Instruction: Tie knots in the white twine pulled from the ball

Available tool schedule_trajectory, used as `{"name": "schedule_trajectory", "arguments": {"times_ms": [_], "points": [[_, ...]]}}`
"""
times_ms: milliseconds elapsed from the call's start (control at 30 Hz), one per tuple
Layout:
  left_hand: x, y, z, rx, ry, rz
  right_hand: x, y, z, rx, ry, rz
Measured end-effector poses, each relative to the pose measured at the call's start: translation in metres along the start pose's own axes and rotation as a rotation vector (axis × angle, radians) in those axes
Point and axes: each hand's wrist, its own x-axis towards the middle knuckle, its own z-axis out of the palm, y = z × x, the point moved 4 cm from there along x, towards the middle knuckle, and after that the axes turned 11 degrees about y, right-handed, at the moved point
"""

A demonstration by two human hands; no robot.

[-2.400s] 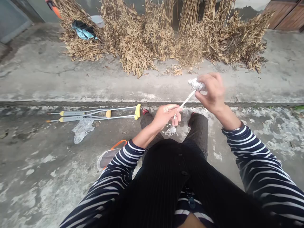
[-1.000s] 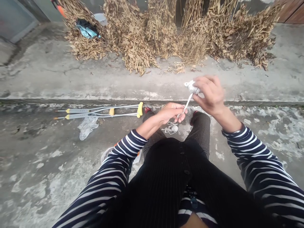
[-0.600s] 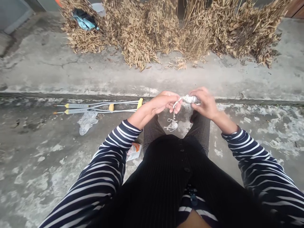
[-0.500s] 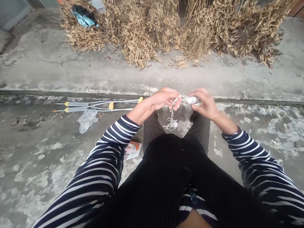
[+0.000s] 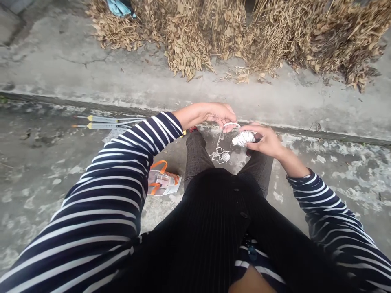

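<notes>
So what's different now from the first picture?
The right hand drew the white, wound cord bundle back; the left hand moved forward. The thin white strand between them went from straight to curved. Neither let go. The small, round white string ball stays on grey concrete.

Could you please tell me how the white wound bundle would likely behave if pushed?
The wound bundle would probably roll unevenly, being rounded but lumpy. It is likely light: the right hand alone holds it up. The white strand seems floppy, as it bends in a curve.
</notes>
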Motion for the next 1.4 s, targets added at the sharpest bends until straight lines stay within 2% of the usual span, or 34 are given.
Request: {"name": "schedule_trajectory", "arguments": {"times_ms": [133,233,333,400,533,633,700,867,933,1033,1133,1233,1400], "points": [[0.016,-0.003,-0.001,0.132,-0.027,-0.090,0.000,0.003,0.010,0.283,-0.030,0.194],[0.025,-0.008,0.000,0.162,-0.086,-0.064,0.000,0.002,0.015,0.481,-0.055,0.324],[0.026,-0.017,0.004,0.009,-0.173,0.052,0.000,0.006,0.012,0.610,-0.029,0.420],[0.021,-0.025,0.008,-0.118,-0.189,0.125,-0.001,0.011,0.007,0.663,0.014,0.475],[0.009,-0.037,0.023,-0.212,-0.083,0.180,-0.002,0.025,-0.003,0.707,0.043,0.541],[0.001,-0.035,0.031,-0.200,-0.006,0.197,-0.005,0.029,-0.006,0.731,-0.003,0.554],[-0.002,-0.030,0.031,-0.202,0.004,0.220,-0.007,0.028,-0.006,0.742,-0.044,0.550],[0.004,-0.022,0.031,-0.152,-0.132,0.209,-0.011,0.029,-0.006,0.753,-0.118,0.570],[0.008,-0.025,0.035,-0.119,-0.184,0.187,-0.010,0.034,-0.010,0.750,-0.106,0.559],[0.013,-0.036,0.040,-0.158,-0.191,0.190,-0.008,0.044,-0.024,0.725,0.005,0.518],[0.016,-0.047,0.041,-0.268,-0.106,0.213,-0.006,0.051,-0.038,0.669,0.104,0.483],[0.021,-0.049,0.041,-0.302,0.004,0.223,-0.004,0.048,-0.041,0.581,0.101,0.442],[0.034,-0.029,0.038,-0.196,0.139,0.297,0.005,0.023,-0.036,0.580,0.071,0.435]]}}
